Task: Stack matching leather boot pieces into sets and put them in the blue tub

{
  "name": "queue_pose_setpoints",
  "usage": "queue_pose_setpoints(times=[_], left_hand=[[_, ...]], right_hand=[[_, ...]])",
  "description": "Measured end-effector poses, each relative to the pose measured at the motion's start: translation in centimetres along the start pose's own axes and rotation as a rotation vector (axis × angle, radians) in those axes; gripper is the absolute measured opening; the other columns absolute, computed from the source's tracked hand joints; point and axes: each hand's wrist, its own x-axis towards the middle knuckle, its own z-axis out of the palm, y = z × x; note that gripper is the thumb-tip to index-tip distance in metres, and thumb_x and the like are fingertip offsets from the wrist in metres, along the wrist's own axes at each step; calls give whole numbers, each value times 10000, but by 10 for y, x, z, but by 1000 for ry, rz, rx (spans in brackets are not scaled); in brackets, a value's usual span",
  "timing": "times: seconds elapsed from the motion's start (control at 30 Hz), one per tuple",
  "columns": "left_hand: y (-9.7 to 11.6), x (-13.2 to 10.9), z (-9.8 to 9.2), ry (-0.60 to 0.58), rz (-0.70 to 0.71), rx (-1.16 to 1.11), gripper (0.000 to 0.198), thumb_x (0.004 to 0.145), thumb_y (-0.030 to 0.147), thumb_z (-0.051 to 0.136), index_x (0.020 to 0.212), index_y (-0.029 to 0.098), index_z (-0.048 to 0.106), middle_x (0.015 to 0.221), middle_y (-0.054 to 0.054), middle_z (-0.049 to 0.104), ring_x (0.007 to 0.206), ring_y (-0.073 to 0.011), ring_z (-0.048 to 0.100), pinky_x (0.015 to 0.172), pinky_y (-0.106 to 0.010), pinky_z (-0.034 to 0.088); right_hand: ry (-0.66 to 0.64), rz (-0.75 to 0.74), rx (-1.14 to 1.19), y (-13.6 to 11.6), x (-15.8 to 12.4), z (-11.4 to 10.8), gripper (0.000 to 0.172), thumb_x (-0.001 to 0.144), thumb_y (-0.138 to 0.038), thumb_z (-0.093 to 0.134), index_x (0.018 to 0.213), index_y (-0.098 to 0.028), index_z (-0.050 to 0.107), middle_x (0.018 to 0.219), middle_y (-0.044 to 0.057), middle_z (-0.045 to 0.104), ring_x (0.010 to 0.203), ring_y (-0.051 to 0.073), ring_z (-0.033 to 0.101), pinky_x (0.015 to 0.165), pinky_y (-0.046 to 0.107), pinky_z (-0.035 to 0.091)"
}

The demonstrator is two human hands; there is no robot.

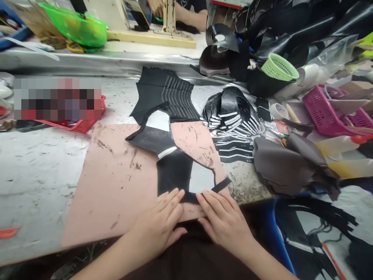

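Observation:
My left hand (163,219) and my right hand (223,217) lie flat, fingers stretched out, at the near edge of a pink work mat (116,182). Their fingertips press on the near edge of a black cut leather piece (175,171) with white backing showing through its cut-outs. A second black piece (148,140) lies just beyond it on the mat. Behind that sits a fanned stack of black cut pieces (166,95). Neither hand holds anything.
A pile of small black parts with white strips (230,114) lies right of the mat, brown leather pieces (279,167) beyond. Pink basket (326,111), green basket (279,66), tape roll (278,111), red tray (78,124), green bowl (78,27). Another person's arm (189,17) works at the far side.

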Motion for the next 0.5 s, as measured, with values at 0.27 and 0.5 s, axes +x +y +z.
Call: queue_pose_setpoints(times=[0.27,0.5], left_hand=[[-32,-30,-42,67,-220,-83,212,894,231,401,995,162,575,862,-40,704,700,-134,669,619,-207,528],[-131,39,-75,220,-762,57,184,845,313,471,900,193,600,895,-9,680,797,-168,634,736,-266,473]], right_hand=[[-121,-29,-46,-1,59,-16,341,893,-317,410,684,-155,626,585,30,595,571,157,542,861,370,345],[-308,33,-67,-36,161,15,346,851,-365,450,991,-83,593,969,188,622,887,299,587,716,382,415]])
